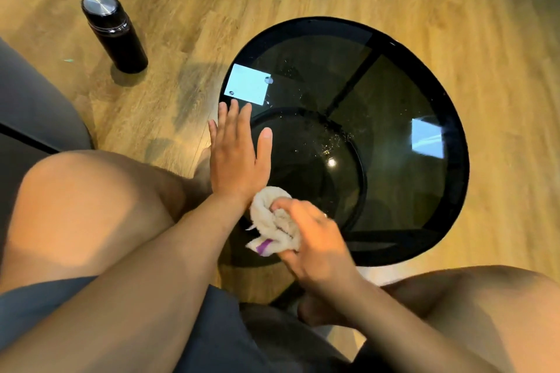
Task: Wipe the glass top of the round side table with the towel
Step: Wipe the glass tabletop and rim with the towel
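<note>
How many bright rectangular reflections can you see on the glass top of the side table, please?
2. One reflection lies near the far-left rim, just beyond the left hand's fingertips; the other reflection sits toward the right side of the glass top. The hands could hide more.

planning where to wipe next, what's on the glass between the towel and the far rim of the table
Head view: between the towel and the far rim, the glass top carries only scattered specks or droplets near the middle, plus light reflections. No objects rest there.
</note>
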